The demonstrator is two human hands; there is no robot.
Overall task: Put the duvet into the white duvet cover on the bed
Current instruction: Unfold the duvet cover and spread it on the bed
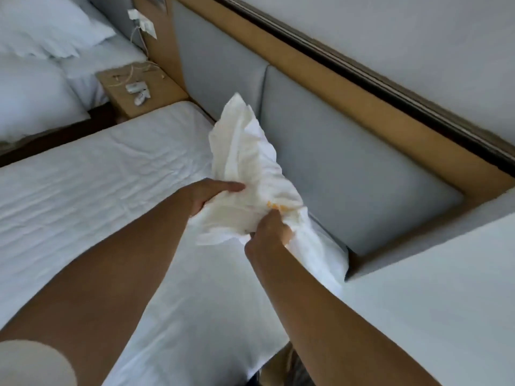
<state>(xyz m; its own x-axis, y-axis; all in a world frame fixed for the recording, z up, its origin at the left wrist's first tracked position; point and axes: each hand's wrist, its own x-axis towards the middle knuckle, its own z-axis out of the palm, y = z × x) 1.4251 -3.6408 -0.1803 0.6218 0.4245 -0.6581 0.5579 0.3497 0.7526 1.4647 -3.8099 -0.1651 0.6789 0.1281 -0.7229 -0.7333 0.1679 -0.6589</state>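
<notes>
Duvet cover [245, 162] stands bunched above the bed [83, 176], left hand [211, 195] and right hand [269, 232] fingers clamped round it.

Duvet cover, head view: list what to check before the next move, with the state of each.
1. Grip of the left hand on the bunched white fabric: ok.
2. Grip of the right hand on its lower end: ok.
3. Bunch raised off the bed sheet, beside the grey headboard: ok.
4. Bunch spread open for filling: not ok, it is crumpled.
5. Duvet corner inside the cover: cannot tell, the layers are bunched together.
</notes>
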